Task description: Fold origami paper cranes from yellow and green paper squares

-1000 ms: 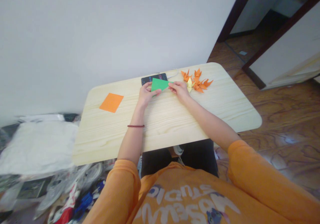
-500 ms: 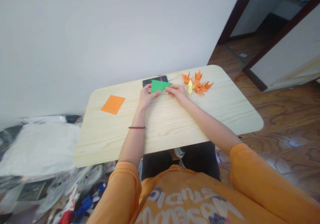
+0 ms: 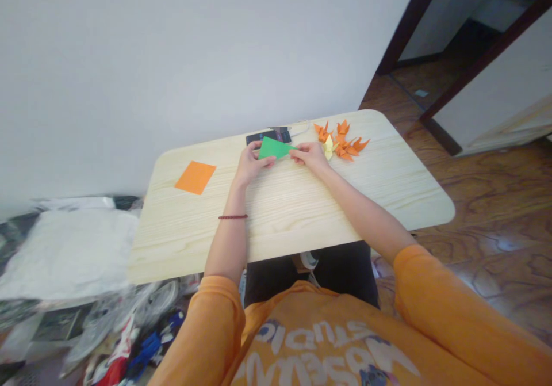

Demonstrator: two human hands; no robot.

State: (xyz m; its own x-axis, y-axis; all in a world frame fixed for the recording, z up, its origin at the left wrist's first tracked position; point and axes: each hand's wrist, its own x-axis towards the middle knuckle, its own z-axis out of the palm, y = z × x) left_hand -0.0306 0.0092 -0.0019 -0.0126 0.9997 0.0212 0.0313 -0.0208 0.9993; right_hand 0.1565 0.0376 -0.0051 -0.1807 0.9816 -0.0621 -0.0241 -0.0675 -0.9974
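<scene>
A folded piece of green origami paper (image 3: 274, 148) is held above the table between both hands. My left hand (image 3: 251, 163) grips its left side, thumb on the near face and fingers behind. At the pointed right end, my right hand (image 3: 309, 155) pinches the paper between thumb and fingers. Just behind the paper lies a dark phone (image 3: 257, 137), partly covered by it. Beside my right hand sit several folded orange paper figures (image 3: 345, 144) and a yellow one (image 3: 329, 147). A flat orange paper sheet (image 3: 195, 178) rests to the left.
The pale wooden table (image 3: 293, 219) has rounded corners and stands against a white wall (image 3: 194, 58). A white cable (image 3: 304, 127) runs behind the phone. Plastic-wrapped items and a white bag (image 3: 73, 248) are piled at the left, below table height.
My right hand has shifted slightly right, with the green paper's right end now narrower at its fingers. The left hand keeps its grip. The view has moved a little.
</scene>
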